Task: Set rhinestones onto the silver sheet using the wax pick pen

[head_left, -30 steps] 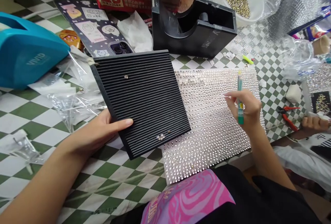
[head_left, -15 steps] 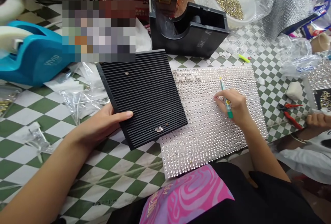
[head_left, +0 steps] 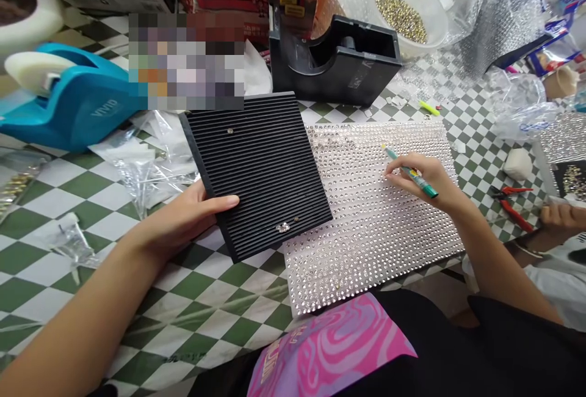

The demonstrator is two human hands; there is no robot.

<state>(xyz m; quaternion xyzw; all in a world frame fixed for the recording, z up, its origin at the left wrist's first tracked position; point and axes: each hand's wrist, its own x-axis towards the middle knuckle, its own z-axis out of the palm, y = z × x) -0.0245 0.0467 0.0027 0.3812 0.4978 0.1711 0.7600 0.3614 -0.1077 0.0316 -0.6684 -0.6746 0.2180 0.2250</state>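
Head view: left hand [head_left: 191, 217] holds black tray [head_left: 263, 171].

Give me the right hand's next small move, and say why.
Probably bring the green pen toward the stone cluster near the lower edge of the ribbed board. The right hand grips the pen, its yellow tip over the studded sheet and apart from that cluster; the left hand holds the board, with those stones seemingly within easy reach.

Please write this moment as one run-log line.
left hand: holds black ridged square tray; right hand: holds green pen-shaped tool; below right hand: pale rectangular rhinestone-studded sheet
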